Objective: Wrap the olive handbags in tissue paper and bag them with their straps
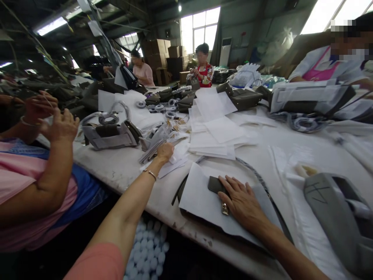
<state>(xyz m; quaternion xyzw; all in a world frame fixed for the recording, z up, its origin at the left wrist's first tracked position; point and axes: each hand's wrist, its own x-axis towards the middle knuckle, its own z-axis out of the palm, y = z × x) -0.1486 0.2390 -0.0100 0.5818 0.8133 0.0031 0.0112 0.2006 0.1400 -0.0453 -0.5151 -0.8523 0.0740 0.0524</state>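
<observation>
Steadying the dark tab [215,184], presumably, the right grip [242,201] is laid spread. Whether anything is pinched by the left grip [165,151] cannot be told.

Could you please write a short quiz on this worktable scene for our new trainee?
1. True or false: the white sheet lies beneath the right hand.
2. What is worn on the wrist of the left hand?
3. Where is the grey object with dark marks?
A) Left of the left hand
B) Between the two hands
C) Right of the right hand

Key: 1. True. 2. A bracelet. 3. C.
</observation>
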